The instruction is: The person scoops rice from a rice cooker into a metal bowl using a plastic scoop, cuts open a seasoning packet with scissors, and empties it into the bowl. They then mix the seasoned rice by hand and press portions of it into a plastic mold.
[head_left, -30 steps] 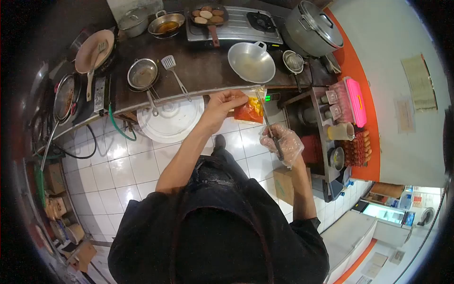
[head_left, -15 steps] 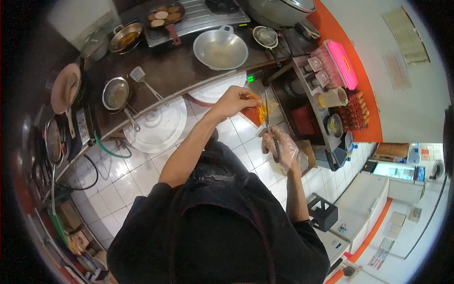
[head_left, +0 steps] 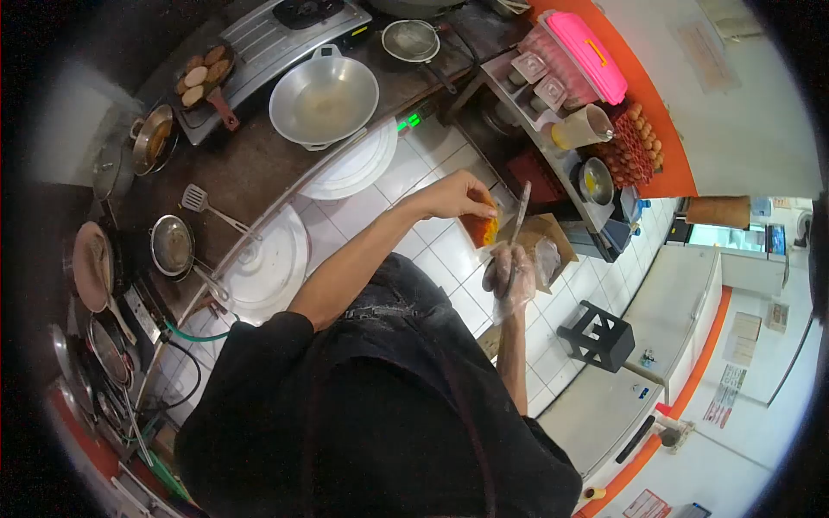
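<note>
My left hand (head_left: 453, 197) is bare and pinches the top of an orange and yellow plastic packet (head_left: 481, 230), which hangs below its fingers. What is in the packet I cannot make out. Inside a clear plastic glove, my right hand (head_left: 511, 276) grips a pair of scissors (head_left: 522, 211). The blades point away from me and look closed together, just right of the packet and apart from it. My fingers hide much of the scissor handles.
On the dark counter stand a wide metal wok (head_left: 324, 99), a strainer (head_left: 173, 248), a slotted turner (head_left: 196, 198) and a pan of browned patties (head_left: 203, 76). Right of my hands are a cardboard box (head_left: 546, 246), shelves with a pitcher (head_left: 583, 127), and stacked eggs (head_left: 635, 142).
My view has turned to the right. The scissors, whose blades were at the packet, have come away to its right. The packet is still in my left hand.
</note>
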{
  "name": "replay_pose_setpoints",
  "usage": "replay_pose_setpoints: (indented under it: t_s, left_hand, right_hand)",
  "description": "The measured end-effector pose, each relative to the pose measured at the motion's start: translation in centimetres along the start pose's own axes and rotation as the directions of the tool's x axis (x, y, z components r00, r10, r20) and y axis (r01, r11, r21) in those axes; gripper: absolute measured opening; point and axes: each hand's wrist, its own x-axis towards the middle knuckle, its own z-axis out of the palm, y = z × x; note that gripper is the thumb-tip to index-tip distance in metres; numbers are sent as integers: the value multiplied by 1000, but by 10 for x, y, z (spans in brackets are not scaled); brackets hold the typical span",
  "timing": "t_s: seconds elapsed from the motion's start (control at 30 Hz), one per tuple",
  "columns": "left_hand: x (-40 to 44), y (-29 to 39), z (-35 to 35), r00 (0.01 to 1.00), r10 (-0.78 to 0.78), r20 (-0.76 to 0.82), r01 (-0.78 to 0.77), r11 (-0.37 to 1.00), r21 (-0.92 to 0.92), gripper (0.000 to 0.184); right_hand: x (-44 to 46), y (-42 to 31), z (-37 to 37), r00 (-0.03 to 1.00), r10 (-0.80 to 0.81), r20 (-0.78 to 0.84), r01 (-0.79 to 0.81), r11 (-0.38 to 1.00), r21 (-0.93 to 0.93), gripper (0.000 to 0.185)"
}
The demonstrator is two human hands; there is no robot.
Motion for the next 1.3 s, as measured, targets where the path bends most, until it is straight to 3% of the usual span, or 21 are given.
replay_pose_setpoints:
  t_s: [0.07,0.1,0.17,0.23,0.3,0.33,0.4,0.47,0.5,0.57,0.6,0.63,0.67,0.7,0.77,0.8,0.87,0.93,1.03,1.13,1.3]
  left_hand:
    - [-4,2,-8,997,-58,41,65,983,-171,24]
    - [-12,-3,-12,997,-74,-22,68,980,-185,24]
    - [-35,-12,-33,999,20,-40,-28,981,-190,21]
    - [-85,-1,-51,985,46,-163,-87,964,-252,18]
    - [-140,-11,-69,914,-100,-392,37,986,-165,19]
    - [-170,-8,-73,863,-153,-482,84,983,-160,19]
    - [-228,0,-75,735,-140,-663,-29,971,-238,21]
    - [-276,1,-69,522,-158,-838,-91,967,-239,19]
    - [-294,-1,-66,499,-154,-853,-97,968,-232,19]
    - [-326,-10,-54,91,-140,-986,-83,986,-147,18]
    - [-338,-13,-46,49,-144,-988,-88,985,-148,18]
    - [-349,-15,-41,-52,-129,-990,-149,982,-121,19]
    - [-359,-18,-35,-147,-122,-982,-206,974,-91,20]
    - [-368,-21,-25,-175,-129,-976,-214,973,-90,20]
    - [-385,-23,-16,-325,-176,-929,-265,960,-89,20]
    - [-394,-32,-10,-369,-201,-907,-333,940,-73,21]
    - [-409,-27,-4,-427,-287,-858,-391,914,-112,22]
    - [-424,-38,-2,-501,-259,-826,-344,935,-84,26]
    - [-448,-44,3,-595,-225,-771,-278,958,-65,28]
    - [-460,-32,15,-647,-291,-705,-362,931,-52,22]
    - [-463,-30,8,-692,-299,-657,-412,911,20,22]
  right_hand:
    - [14,7,4,983,-175,-61,167,979,-118,47]
    - [21,11,2,988,-157,2,156,981,-118,47]
    - [52,35,0,959,278,-55,-276,872,-404,44]
    - [76,77,6,949,261,178,-105,792,-602,40]
    - [100,82,49,885,201,420,253,550,-796,46]
    - [106,52,93,817,370,442,256,454,-854,56]
    - [119,44,164,639,369,675,560,379,-737,55]
    - [127,47,225,500,230,835,609,592,-528,52]
    - [139,73,266,486,271,831,697,454,-555,46]
    - [153,85,344,448,333,829,803,256,-537,38]
    - [152,70,380,417,357,836,837,209,-506,35]
    - [182,120,413,204,246,947,970,78,-230,33]
    - [202,156,433,223,125,967,974,4,-226,38]
    - [198,140,460,335,258,906,942,-75,-327,36]
    - [167,81,484,546,89,833,822,139,-553,32]
    - [154,81,498,532,92,842,831,138,-539,32]
    - [122,91,529,321,-8,947,933,176,-314,36]
    - [97,127,571,397,283,873,853,238,-465,51]
    - [61,162,598,488,303,819,839,98,-536,76]
    - [58,183,606,487,354,798,795,199,-574,59]
    - [89,189,618,510,432,744,744,212,-633,42]
